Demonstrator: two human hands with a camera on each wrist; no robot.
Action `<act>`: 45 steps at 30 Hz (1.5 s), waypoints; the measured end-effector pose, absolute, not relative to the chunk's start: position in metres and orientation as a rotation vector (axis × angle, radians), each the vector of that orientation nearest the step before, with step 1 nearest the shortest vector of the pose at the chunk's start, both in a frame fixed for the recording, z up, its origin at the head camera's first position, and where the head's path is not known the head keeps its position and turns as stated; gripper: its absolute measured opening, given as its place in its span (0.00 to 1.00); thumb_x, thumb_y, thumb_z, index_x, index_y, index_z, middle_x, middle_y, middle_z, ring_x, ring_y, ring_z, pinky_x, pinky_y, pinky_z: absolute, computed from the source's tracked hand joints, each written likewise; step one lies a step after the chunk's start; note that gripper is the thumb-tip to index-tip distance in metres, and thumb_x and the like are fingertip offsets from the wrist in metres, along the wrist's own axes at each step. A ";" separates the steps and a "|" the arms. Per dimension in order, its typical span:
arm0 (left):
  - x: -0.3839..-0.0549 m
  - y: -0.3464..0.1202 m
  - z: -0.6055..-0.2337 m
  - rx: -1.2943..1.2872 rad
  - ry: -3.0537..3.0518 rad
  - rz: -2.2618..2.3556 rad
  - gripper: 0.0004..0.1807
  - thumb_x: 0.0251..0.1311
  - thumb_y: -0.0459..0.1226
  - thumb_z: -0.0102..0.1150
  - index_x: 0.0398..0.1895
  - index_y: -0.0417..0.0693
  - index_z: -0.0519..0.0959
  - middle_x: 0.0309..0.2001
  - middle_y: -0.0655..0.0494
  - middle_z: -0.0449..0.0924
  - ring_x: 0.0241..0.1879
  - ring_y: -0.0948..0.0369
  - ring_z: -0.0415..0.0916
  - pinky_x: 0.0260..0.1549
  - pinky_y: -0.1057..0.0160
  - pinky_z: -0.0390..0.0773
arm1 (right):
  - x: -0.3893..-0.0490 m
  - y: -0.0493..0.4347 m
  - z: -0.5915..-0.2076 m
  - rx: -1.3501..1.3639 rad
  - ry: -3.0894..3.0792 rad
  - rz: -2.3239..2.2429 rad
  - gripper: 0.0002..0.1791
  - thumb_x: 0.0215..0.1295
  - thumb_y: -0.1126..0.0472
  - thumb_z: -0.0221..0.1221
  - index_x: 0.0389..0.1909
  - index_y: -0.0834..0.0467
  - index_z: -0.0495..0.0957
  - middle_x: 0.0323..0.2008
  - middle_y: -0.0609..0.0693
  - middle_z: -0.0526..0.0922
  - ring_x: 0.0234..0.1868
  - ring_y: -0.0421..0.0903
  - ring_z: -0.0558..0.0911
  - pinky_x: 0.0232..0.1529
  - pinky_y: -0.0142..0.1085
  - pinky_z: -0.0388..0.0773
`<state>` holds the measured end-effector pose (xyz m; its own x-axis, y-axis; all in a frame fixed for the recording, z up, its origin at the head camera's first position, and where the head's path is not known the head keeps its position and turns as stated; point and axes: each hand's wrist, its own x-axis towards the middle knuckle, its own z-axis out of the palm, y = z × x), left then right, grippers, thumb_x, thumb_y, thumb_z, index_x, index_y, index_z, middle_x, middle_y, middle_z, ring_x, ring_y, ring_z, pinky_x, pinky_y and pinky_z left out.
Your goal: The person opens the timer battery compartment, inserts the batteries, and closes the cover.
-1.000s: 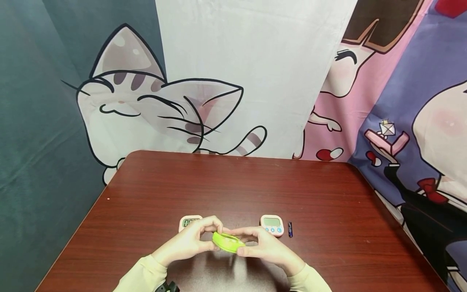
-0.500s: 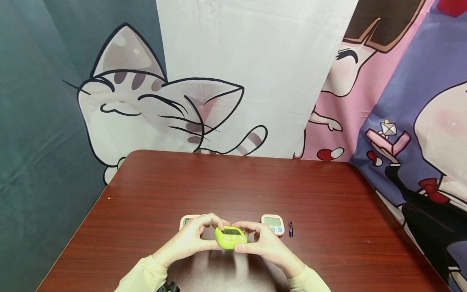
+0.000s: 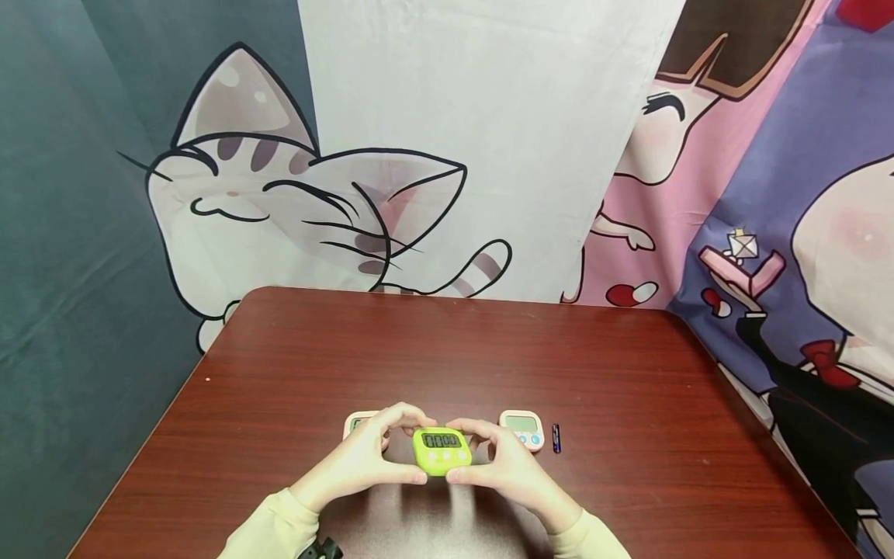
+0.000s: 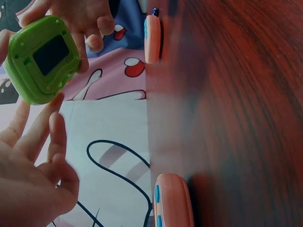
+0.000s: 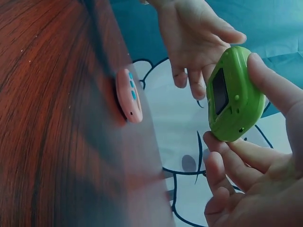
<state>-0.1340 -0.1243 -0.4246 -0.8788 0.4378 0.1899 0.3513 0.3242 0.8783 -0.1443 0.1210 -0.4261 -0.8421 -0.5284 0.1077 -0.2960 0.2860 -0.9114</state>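
Both forearms reach in from the near side in pale yellow sleeves (image 3: 275,524), slanting inward so that the hands face each other. The left hand (image 3: 365,458) arches its fingers over the far edge of a green digital timer (image 3: 441,462), its thumb laid nearly straight at the near left corner. The right hand (image 3: 504,467) mirrors it, thumb at the near right corner and fingers bent behind the far edge. Each grip is a pinch, thumb and fingertips parted by the depth of the casing; the wrist views show the right hand's lower fingers loosely curled, off the timer.

The timer is held between the hands, raised clear of the tabletop (image 3: 447,349). Its long axis runs left to right, almost level, from one hand to the other. The display faces up and toward the person, reading zeros upright, with a row of pale buttons along the near side. Its back, with a dark rectangular panel, faces away and down.

A pink-cased timer (image 3: 355,424) lies partly hidden behind the left hand. Beyond the right hand lies a second pink timer (image 3: 521,425), a dark blue battery (image 3: 556,439) just beside it, pointing away from the person.
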 end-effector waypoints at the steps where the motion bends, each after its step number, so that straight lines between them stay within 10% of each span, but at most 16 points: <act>1: -0.134 -0.124 -0.425 0.747 2.541 1.596 0.28 0.42 0.48 0.75 0.49 0.64 0.75 0.45 0.70 0.78 0.45 0.66 0.72 0.43 0.48 0.67 | -0.144 0.121 -0.426 -0.771 2.382 -1.569 0.27 0.47 0.57 0.72 0.52 0.56 0.78 0.42 0.50 0.82 0.37 0.41 0.74 0.38 0.36 0.70; 6: -0.134 -0.122 -0.427 0.735 2.825 1.409 0.32 0.38 0.57 0.73 0.52 0.67 0.78 0.37 0.72 0.76 0.34 0.65 0.70 0.42 0.52 0.54 | -0.143 0.118 -0.429 -0.820 2.623 -1.461 0.31 0.43 0.50 0.74 0.51 0.51 0.78 0.42 0.43 0.82 0.36 0.42 0.73 0.37 0.33 0.69; 16: -0.134 -0.119 -0.430 0.743 3.017 1.043 0.42 0.32 0.61 0.73 0.57 0.60 0.77 0.42 0.69 0.79 0.40 0.67 0.70 0.42 0.51 0.60 | -0.142 0.117 -0.434 -0.845 2.828 -1.315 0.34 0.37 0.44 0.75 0.51 0.44 0.78 0.44 0.32 0.80 0.36 0.38 0.72 0.37 0.33 0.70; 28: -0.138 -0.115 -0.433 0.724 3.103 0.902 0.33 0.32 0.62 0.72 0.49 0.73 0.78 0.40 0.77 0.77 0.40 0.69 0.67 0.37 0.53 0.64 | -0.144 0.115 -0.438 -0.889 2.958 -1.168 0.38 0.34 0.45 0.77 0.52 0.47 0.77 0.45 0.33 0.79 0.37 0.38 0.72 0.41 0.34 0.67; 39: -0.150 -0.108 -0.438 0.631 3.174 0.580 0.34 0.29 0.64 0.72 0.48 0.69 0.80 0.41 0.71 0.80 0.36 0.60 0.67 0.29 0.46 0.70 | -0.153 0.112 -0.448 -0.974 3.123 -0.817 0.38 0.35 0.48 0.76 0.53 0.51 0.77 0.45 0.41 0.82 0.39 0.38 0.71 0.43 0.39 0.66; 45: -0.165 -0.104 -0.441 0.836 3.072 0.617 0.32 0.30 0.58 0.74 0.45 0.61 0.82 0.38 0.67 0.82 0.34 0.65 0.65 0.36 0.58 0.63 | -0.161 0.116 -0.452 -0.919 3.084 -0.692 0.37 0.37 0.46 0.75 0.54 0.50 0.77 0.46 0.41 0.83 0.39 0.39 0.71 0.43 0.38 0.65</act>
<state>-0.1649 -0.1043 -0.4409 -0.8624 0.4679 0.1934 0.5063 0.7952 0.3336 -0.1610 0.1157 -0.4525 -0.8338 -0.4890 0.2563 -0.5517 0.7571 -0.3500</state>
